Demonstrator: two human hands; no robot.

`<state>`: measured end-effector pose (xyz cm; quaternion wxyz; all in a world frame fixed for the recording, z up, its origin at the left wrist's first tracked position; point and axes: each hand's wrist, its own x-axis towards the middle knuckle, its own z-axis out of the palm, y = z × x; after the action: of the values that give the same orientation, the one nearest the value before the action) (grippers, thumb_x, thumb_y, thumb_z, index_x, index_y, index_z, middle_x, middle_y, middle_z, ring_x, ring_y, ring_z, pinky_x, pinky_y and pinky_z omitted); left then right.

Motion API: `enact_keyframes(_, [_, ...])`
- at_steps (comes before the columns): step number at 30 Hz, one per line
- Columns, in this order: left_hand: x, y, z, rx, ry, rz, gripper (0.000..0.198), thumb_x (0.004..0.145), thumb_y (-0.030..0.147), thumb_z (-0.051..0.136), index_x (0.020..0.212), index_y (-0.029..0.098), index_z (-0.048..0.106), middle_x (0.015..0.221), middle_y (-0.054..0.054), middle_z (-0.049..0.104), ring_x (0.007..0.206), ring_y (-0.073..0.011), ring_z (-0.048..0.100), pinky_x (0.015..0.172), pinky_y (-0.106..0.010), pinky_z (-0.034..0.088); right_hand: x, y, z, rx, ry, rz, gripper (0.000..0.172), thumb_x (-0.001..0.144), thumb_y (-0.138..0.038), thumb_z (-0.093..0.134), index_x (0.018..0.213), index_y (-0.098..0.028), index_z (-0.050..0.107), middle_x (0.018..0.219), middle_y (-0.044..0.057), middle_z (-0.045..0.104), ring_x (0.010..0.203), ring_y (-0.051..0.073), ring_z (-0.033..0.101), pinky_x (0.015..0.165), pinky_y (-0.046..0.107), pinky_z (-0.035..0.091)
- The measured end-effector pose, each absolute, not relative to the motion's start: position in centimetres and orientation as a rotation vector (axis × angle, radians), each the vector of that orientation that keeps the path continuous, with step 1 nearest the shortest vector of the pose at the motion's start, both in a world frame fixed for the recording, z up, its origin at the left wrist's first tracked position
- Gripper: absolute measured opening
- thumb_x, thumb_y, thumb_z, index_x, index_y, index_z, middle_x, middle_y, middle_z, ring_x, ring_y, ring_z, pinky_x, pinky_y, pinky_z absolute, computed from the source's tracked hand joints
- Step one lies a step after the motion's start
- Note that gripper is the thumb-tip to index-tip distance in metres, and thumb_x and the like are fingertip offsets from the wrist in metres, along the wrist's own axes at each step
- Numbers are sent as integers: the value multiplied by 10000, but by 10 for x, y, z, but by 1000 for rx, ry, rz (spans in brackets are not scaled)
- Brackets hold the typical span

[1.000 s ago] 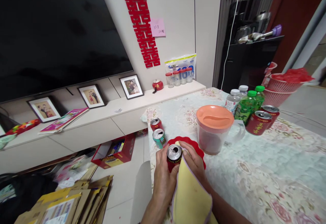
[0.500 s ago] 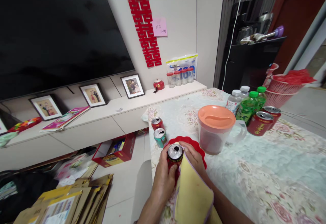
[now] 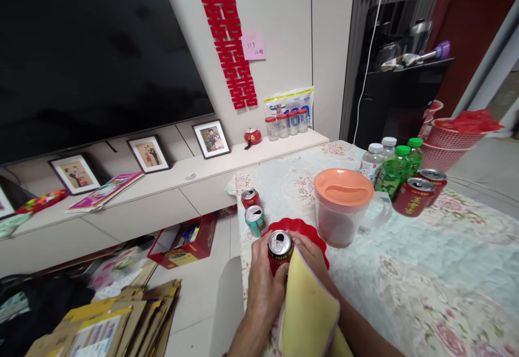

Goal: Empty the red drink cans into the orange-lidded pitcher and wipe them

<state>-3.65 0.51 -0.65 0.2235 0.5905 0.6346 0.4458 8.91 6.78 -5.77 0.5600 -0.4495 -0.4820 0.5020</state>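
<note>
An opened dark red can [image 3: 280,244] stands upright between my hands, over a red scalloped plate [image 3: 308,229]. My left hand [image 3: 263,281] is wrapped round the can's left side, thumb across its front. At its right side my right hand [image 3: 313,257] holds a yellow cloth [image 3: 308,305] against the can; the cloth hangs down over my right wrist and hides some of the fingers. Just beyond the plate's left edge are a teal can [image 3: 255,220] and a small red can [image 3: 250,198], both opened.
A clear pitcher with an orange lid [image 3: 344,205] stands right of the plate. Farther right are bottles [image 3: 395,170] and two red cans [image 3: 413,197]. Glass jars [image 3: 287,124] and framed photos [image 3: 211,138] line the cabinet [image 3: 170,189]. Flattened cardboard [image 3: 117,319] lies at lower left.
The can between my hands has turned slightly, and my left hand has shifted a little on it, its thumb now higher. The yellow cloth remains in my right hand.
</note>
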Motion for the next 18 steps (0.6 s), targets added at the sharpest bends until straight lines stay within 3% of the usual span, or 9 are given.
enact_keyframes(5, [-34,8,-8,1491,1719,1288,566,886,349,674,1403,244,471,1406,-144,601,1307,-336,607,1101,-549,482,92,54,-42,-969,-1191,1169,489,928,-521,622,1270,-207,775,1423,131,702,1380,328,607,1209,473,454])
enact_keyframes(9, [-32,8,-4,1335,1726,1231,608,863,413,719,1368,235,432,1304,-158,687,1153,-352,697,974,-534,540,99,47,-28,-856,-1368,1085,454,1005,-416,524,1361,-224,730,1509,98,642,1447,290,545,1246,434,409])
enact_keyframes(14, [-34,4,2,1397,1615,1187,572,895,306,641,1398,231,379,1419,-180,632,1270,-340,652,1064,-545,492,98,59,-36,-881,-1428,1058,493,995,-442,508,1348,-183,734,1491,135,652,1434,309,563,1229,454,430])
enact_keyframes(18, [-37,1,4,1456,1597,1147,602,870,180,555,1434,204,347,1496,-208,580,1366,-352,589,1139,-600,424,96,71,-50,-957,-1420,1090,451,983,-459,524,1263,-208,773,1376,140,732,1327,315,659,1153,466,511])
